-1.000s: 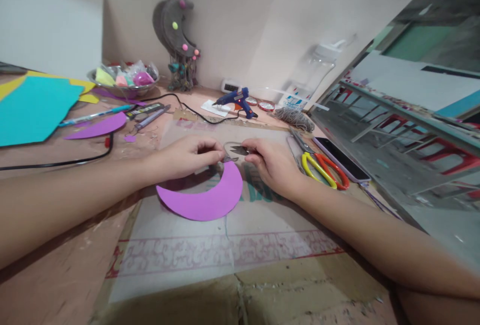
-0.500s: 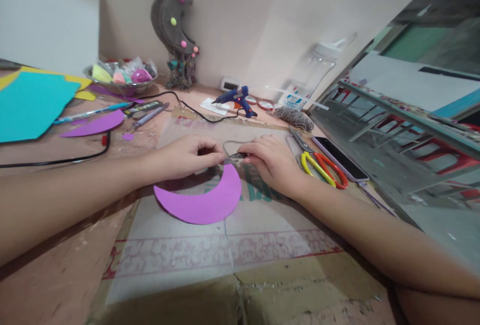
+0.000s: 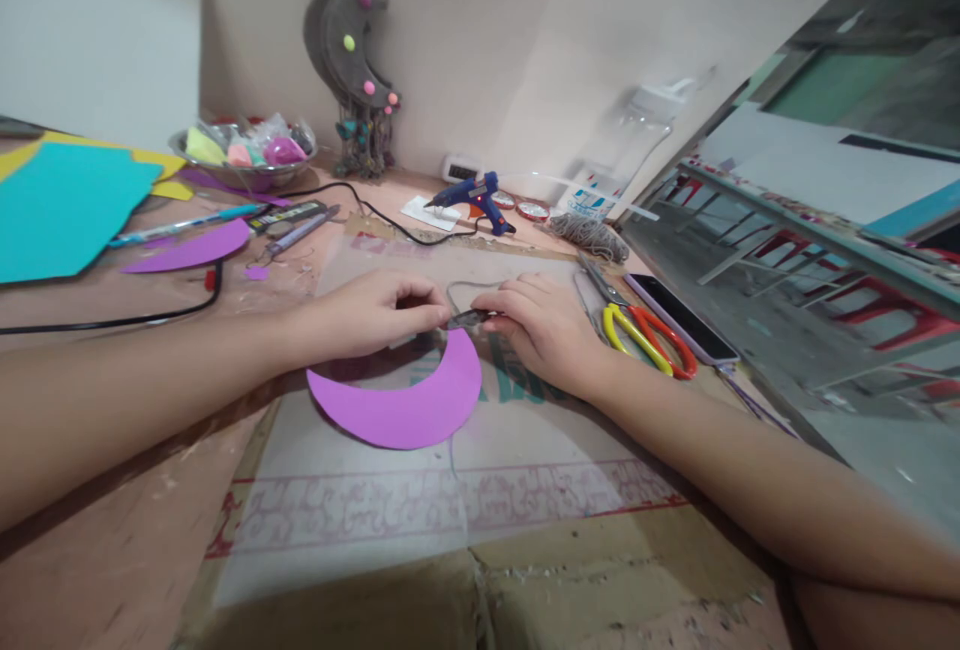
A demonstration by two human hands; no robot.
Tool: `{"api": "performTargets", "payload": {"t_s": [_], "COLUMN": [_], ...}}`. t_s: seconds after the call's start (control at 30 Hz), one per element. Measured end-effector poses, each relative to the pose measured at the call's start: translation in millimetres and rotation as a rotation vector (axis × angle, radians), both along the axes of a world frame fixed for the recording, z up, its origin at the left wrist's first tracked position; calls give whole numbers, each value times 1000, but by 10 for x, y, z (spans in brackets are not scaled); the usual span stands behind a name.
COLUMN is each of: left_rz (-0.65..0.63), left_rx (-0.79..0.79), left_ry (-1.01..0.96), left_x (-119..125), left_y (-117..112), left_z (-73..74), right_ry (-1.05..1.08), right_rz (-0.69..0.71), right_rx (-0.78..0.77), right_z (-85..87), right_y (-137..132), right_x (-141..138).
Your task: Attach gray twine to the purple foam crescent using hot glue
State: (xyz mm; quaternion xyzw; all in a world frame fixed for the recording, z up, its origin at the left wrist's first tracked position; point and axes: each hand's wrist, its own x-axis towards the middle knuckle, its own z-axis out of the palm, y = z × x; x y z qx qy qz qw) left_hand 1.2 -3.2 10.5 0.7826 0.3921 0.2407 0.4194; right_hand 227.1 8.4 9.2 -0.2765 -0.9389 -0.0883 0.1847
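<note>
A purple foam crescent (image 3: 405,402) lies flat on a sheet of cardboard (image 3: 465,520) in front of me. My left hand (image 3: 367,313) is closed in a pinch at the crescent's upper right tip. My right hand (image 3: 547,325) is closed on a small dark tool (image 3: 469,317) whose tip meets the same spot. A thin loop of cord (image 3: 465,288) curves just behind my fingers.
Yellow and orange scissors (image 3: 641,330) and a phone (image 3: 679,315) lie to the right. A blue glue gun (image 3: 476,198) stands behind, its black cable (image 3: 135,320) running left. A bowl (image 3: 244,170), teal paper (image 3: 64,205), pens and a grey moon ornament (image 3: 349,60) sit at the back left.
My right hand has drawn closer to my left, bringing the dark tool down to the crescent's tip. The view shifted slightly.
</note>
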Motion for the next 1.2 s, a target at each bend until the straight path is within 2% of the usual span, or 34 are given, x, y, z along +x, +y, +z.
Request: {"api": "performTargets", "payload": {"t_s": [0.63, 0.9, 1.2], "left_rz": [-32, 1, -27], "left_rx": [-21, -75, -33], "left_ry": [-32, -30, -39], "left_x": [-3, 10, -1], "left_y": [9, -7, 10], "left_z": [-12, -5, -22], "right_ry": [28, 152, 78], "right_rz": [15, 39, 35], "right_rx": [-72, -127, -120], "right_z": [6, -15, 5], "right_y": [-7, -2, -19], "right_x": [-23, 3, -11]}}
